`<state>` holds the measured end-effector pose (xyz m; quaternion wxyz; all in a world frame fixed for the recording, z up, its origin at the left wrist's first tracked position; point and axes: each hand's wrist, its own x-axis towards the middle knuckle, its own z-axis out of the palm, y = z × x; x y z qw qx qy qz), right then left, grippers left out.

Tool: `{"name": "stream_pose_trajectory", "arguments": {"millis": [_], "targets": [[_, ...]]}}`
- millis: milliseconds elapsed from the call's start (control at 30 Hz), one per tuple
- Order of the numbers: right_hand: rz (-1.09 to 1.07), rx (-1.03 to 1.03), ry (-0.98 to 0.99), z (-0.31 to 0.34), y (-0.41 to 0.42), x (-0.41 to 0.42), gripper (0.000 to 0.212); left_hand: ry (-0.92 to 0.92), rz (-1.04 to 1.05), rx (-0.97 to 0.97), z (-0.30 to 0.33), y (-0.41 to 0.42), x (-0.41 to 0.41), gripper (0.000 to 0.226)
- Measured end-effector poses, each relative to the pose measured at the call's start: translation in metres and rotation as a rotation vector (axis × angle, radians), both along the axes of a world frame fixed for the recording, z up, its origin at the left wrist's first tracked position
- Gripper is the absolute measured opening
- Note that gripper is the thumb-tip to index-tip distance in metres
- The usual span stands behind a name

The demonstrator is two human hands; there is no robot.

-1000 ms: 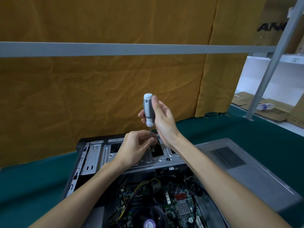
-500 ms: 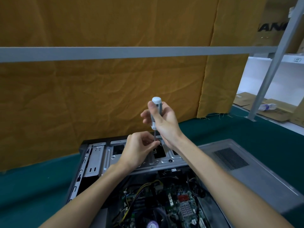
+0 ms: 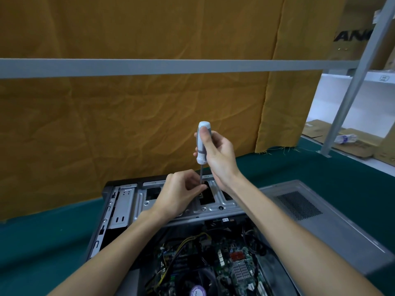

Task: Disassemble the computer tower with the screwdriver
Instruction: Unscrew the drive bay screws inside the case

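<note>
Computer tower (image 3: 119, 210) lies on its side on the green counter (image 3: 42, 242), side open, motherboard (image 3: 213, 263) exposed nearest the camera. Removed side panel (image 3: 320, 221) just right of it. Left hand (image 3: 177, 195) over the metal drive cage (image 3: 209, 207), fingers pinched around the lower shaft of the screwdriver (image 3: 202, 144). Right hand (image 3: 218, 154) above, fingers curled round the grey-white handle, thumb near the cap; tool upright. Behind: grey rail (image 3: 149, 67), mustard cloth (image 3: 128, 124), cardboard boxes (image 3: 352, 142) far right.
</note>
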<state>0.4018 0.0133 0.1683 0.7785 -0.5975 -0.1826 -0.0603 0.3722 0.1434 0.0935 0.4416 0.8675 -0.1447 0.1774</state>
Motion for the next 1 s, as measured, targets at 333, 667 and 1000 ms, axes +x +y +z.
{"name": "stream_pose_trajectory", "arguments": {"millis": [333, 667, 1000], "targets": [[0.080, -0.058, -0.053, -0.002, 0.006, 0.001, 0.056, 0.027, -0.048, 0.062, 0.003, 0.007, 0.003, 0.012], [0.139, -0.061, -0.027, 0.000, 0.003, -0.006, 0.062, 0.019, -0.066, 0.193, 0.003, 0.005, -0.007, 0.017], [0.117, -0.038, -0.015, -0.003, 0.002, -0.007, 0.053, 0.008, 0.025, 0.248, 0.004, 0.000, -0.008, 0.014]]}}
